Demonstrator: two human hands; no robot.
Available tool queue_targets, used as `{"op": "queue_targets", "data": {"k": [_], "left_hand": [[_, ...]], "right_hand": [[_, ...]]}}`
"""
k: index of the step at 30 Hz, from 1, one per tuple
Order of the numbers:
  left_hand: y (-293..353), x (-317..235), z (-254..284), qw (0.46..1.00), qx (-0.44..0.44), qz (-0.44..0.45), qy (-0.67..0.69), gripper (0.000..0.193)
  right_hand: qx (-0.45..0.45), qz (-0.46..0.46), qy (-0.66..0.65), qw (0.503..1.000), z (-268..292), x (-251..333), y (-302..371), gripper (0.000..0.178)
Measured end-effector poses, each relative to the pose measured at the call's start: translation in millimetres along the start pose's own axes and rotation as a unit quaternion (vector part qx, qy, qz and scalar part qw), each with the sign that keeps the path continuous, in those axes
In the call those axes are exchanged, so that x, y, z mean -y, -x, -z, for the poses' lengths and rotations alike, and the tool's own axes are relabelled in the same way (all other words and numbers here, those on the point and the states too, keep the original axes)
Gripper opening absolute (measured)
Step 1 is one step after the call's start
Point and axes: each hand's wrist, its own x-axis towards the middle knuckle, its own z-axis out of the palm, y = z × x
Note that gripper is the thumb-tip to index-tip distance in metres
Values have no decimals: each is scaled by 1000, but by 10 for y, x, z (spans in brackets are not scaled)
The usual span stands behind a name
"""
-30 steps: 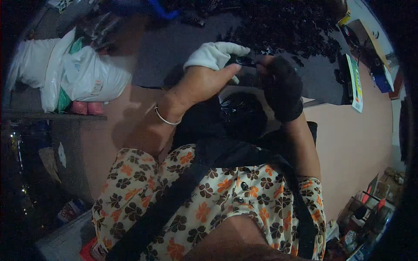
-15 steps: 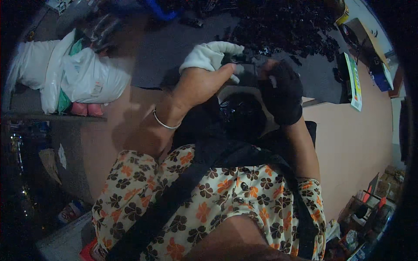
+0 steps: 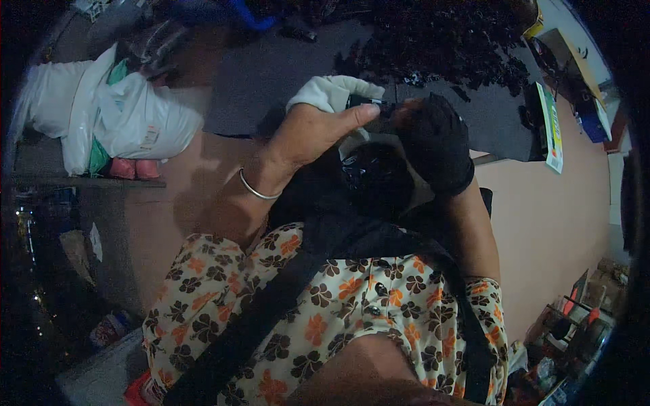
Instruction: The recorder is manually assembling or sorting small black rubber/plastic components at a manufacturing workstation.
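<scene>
My left hand (image 3: 318, 122), in a white glove that leaves the thumb bare, grips a small black part (image 3: 361, 101) between thumb and fingers. Close against its right side is my right hand (image 3: 433, 139), in a black glove with bare fingertips. Those fingertips are pinched together at the part's end; what they hold is too dark and small to make out. Just below both hands, a round container (image 3: 377, 177) has shiny black contents. A wide heap of small black pieces (image 3: 433, 47) lies beyond my hands on the dark grey work surface (image 3: 271, 68).
White plastic bags (image 3: 139, 118) and pink packets (image 3: 135, 168) sit on a ledge at the left. At the right edge of the work surface is a green and white package (image 3: 550, 128). A blue item (image 3: 254, 17) lies at the far side. Several mixed things crowd the floor, lower right.
My right hand has come left and its fingertips now meet the small black part. My left hand has shifted slightly right, still gripping that part.
</scene>
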Motion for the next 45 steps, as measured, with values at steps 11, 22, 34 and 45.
{"op": "queue_targets", "data": {"k": [11, 22, 34, 45], "left_hand": [[-1, 96, -10, 992, 25, 17, 123, 18], [59, -92, -45, 971, 83, -98, -201, 28], [-1034, 315, 1079, 697, -152, -102, -693, 32], [-559, 217, 730, 887, -62, -189, -418, 20]], "right_hand": [[26, 45, -6, 999, 54, 10, 48, 21], [143, -273, -326, 894, 49, 19, 79, 31], [135, -223, 124, 957, -145, -927, 218, 42], [10, -133, 26, 991, -270, -752, 269, 42]]}}
